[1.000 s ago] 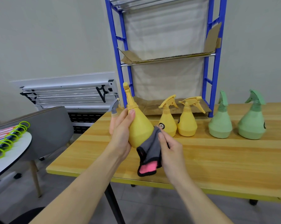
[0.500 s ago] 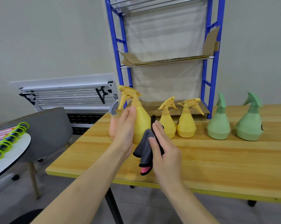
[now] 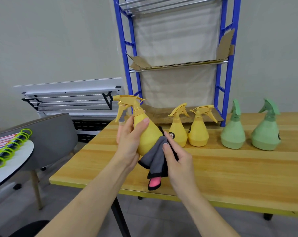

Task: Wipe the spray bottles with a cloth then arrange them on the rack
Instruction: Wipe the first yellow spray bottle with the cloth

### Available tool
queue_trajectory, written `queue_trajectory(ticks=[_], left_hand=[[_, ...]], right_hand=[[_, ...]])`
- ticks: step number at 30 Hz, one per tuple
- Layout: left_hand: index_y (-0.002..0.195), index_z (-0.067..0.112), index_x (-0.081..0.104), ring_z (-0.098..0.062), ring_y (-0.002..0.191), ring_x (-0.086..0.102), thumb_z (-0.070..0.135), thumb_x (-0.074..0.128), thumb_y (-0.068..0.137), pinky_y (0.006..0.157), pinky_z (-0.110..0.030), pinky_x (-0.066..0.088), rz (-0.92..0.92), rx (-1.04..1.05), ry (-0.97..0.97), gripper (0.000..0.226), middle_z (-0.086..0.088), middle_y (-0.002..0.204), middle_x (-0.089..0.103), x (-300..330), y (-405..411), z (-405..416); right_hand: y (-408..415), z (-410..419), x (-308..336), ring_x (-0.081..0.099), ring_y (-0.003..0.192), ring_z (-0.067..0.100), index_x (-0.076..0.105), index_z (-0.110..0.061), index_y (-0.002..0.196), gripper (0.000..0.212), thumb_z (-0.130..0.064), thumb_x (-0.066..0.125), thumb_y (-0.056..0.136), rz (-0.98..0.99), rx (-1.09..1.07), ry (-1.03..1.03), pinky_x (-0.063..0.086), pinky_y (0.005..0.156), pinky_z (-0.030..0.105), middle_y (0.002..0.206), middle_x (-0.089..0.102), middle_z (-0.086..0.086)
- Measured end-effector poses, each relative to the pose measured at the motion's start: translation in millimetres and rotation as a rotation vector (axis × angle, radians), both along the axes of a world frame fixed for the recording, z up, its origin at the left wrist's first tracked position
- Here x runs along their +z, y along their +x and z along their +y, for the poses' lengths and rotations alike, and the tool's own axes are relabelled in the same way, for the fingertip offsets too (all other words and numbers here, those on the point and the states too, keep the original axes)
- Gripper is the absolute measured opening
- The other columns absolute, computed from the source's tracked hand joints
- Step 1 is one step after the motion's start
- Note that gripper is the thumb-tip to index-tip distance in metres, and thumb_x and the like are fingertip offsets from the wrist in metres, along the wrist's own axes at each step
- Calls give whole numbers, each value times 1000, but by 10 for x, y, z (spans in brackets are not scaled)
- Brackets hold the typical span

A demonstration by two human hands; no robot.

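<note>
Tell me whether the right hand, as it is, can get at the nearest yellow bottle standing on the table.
Probably not yet: the right hand is holding the cloth against the held bottle. The standing yellow bottle is just beyond, with nothing between.

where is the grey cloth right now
In the head view, centre: the grey cloth is pressed by the right hand against the yellow bottle gripped by the left hand.
</note>
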State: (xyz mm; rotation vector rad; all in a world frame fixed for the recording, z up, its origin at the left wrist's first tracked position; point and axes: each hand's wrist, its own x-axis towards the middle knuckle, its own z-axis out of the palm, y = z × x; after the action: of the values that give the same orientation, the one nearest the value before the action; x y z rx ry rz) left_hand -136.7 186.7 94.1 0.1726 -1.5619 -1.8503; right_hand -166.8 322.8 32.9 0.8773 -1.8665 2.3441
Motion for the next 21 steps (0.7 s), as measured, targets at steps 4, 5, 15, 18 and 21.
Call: queue_trajectory(ticks=[4,5,15,18,21], left_hand=[[118,30,73,-36,124,63,43,82,80,100,-60,54,15,-8,49,41,-19,139,57,-18,-21,-19],[122,29,72,-33,122,65,39,77,87,101,-58,54,6,-19,44,36,-16,135,63,-11,-26,-9],[121,16,64,-33,119,66,40,62,99,107,-53,51,-56,47,47,32,-10,117,72,64,-74,143],[128,14,60,-34,118,67,58,80,79,107,-58,49,-56,42,0,68,-14,121,71,58,-55,146],[123,9,63,-34,113,68,42,77,88,103,-63,50,-16,15,38,51,-23,123,68,9,-40,74]], right_hand=[[-17,10,29,55,128,-7,62,-28,140,38,-25,59,103,-77,43,-44,47,113,34,132,65,-25],[-2,17,38,54,129,-8,61,-28,141,38,-25,60,103,-59,28,-39,46,113,32,134,64,-23],[75,-21,-37,37,148,3,53,-17,146,52,-6,66,98,509,-226,141,32,119,20,155,47,-9],[67,-20,-13,38,147,2,53,-19,146,50,-8,65,99,488,-195,137,31,119,19,154,49,-10],[27,14,50,42,139,-10,54,-27,145,46,-15,62,101,295,-120,120,35,114,14,147,52,-21]])
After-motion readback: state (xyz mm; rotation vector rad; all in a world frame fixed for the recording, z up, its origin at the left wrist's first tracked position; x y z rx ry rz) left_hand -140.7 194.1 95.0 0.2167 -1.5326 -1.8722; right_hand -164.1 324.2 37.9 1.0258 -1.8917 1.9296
